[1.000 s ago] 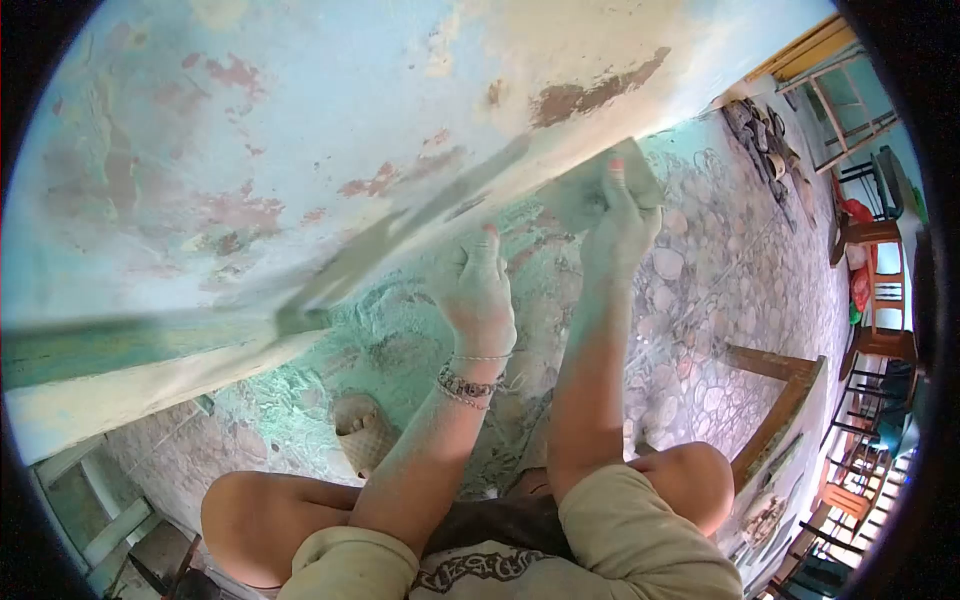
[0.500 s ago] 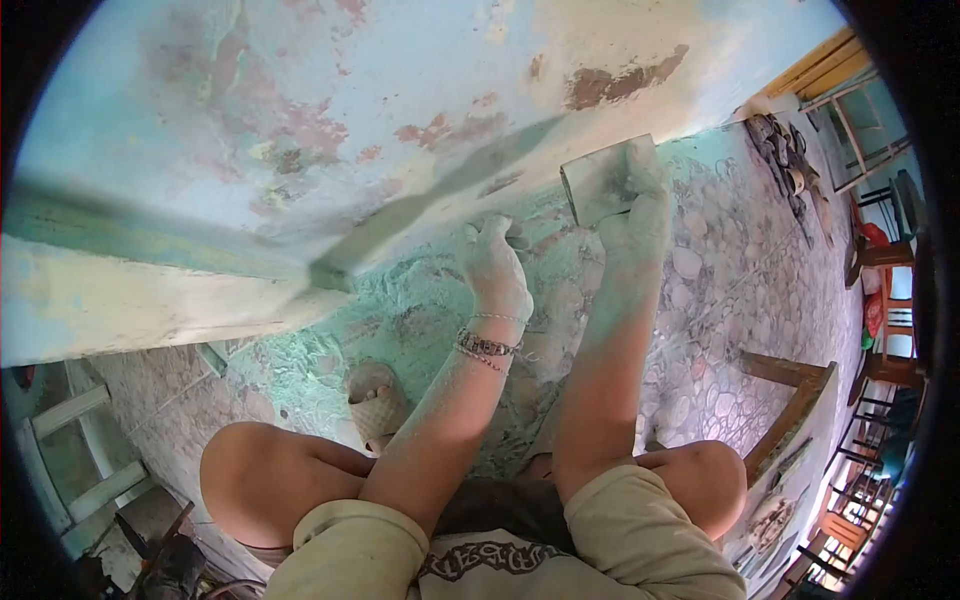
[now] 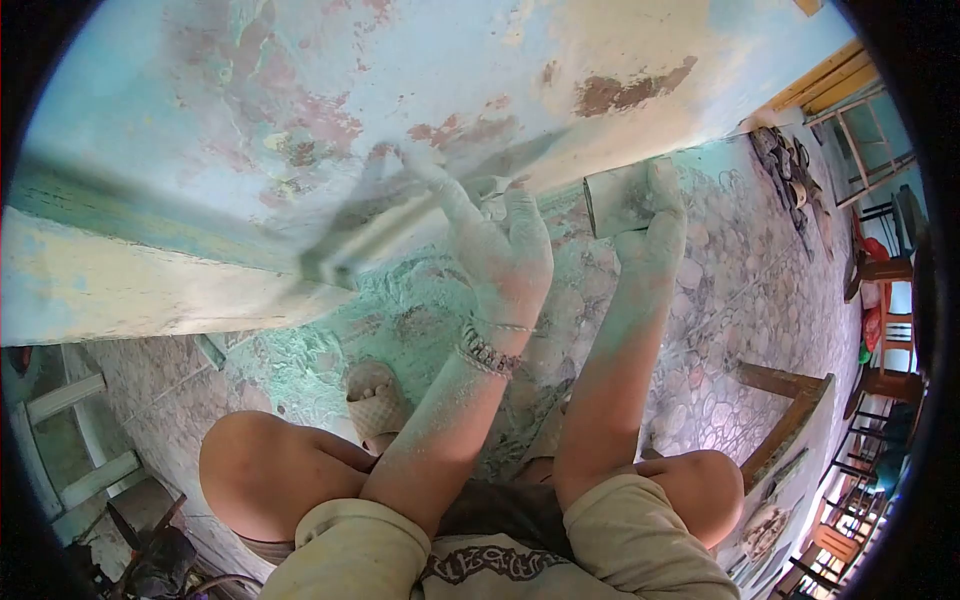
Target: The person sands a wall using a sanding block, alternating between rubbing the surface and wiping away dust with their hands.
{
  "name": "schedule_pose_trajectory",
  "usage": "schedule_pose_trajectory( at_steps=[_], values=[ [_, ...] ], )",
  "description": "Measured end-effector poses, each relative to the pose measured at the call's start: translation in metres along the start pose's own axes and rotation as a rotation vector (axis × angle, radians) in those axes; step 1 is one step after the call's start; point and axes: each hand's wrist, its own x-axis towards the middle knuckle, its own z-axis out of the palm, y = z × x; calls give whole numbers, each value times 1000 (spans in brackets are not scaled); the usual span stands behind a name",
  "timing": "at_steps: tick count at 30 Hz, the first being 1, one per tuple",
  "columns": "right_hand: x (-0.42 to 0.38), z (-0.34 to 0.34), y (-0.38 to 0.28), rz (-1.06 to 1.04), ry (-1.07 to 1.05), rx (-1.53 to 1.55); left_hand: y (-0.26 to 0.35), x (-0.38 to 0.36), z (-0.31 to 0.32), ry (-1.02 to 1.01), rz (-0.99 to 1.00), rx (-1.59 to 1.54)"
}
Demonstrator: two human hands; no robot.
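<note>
My left hand [image 3: 505, 240], coated in pale dust, is raised in front of the peeling wall [image 3: 400, 80], fingers apart, with one finger stretched towards the painted surface. Whether its fingertip touches the wall is unclear. My right hand [image 3: 655, 215] is closed on a flat, roughly square, dust-covered plate [image 3: 612, 203], which is low by the foot of the wall. Reddish and brown patches [image 3: 630, 92] show through the blue and cream paint. Greenish-white dust [image 3: 400, 305] lies on the floor along the wall's base.
A sandalled foot [image 3: 375, 405] rests on the stone-patterned floor. Sandals [image 3: 790, 180] lie at the upper right, near a metal frame [image 3: 860, 150]. A wooden frame [image 3: 790, 425] is beside my right knee, and a pale ladder-like frame [image 3: 80, 440] stands at left. Chairs [image 3: 885, 380] line the far right.
My left hand has risen towards the wall and its fingers have spread, one of them extending. My right hand and the plate have shifted slightly right and down in view.
</note>
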Motion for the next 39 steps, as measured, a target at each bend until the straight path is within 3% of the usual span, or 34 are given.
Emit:
schedule_pose_trajectory(
  at_steps=[2, 4, 7, 9, 11, 17, 23, 29, 33, 35, 39],
  values=[
    [1, -1, 2, -4, 35, -29, -14, 11, -5, 18, 236, 170],
    [5, -4, 1, -2, 35, -24, -18, 20, -11, -28, 238, 325],
    [-1, 8, 2, -32, 145, -5, -17, 25, -17, -137, 34, 505],
    [0, 8, 3, -36, 150, -15, -33, 23, -15, -119, 90, 581],
    [3, -4, 1, -7, 68, -63, -44, 17, -12, -117, 123, 542],
    [-15, 34, 2, -42, 227, -45, -39, 20, -14, -99, 178, 573],
    [-31, 78, 12, -280, 252, -152, -56, 13, -26, -161, 130, 578],
    [-34, 95, 21, -387, 10, -307, -42, 27, -29, -175, 201, 624],
    [-30, 95, 26, -341, 40, -305, -54, 30, -32, -203, 291, 672],
    [-33, 97, 27, -298, 75, -307, -54, 25, -33, -222, 248, 632],
    [-25, 85, 40, -307, -78, -324, -64, 4, -31, -188, 124, 363]
  ],
)
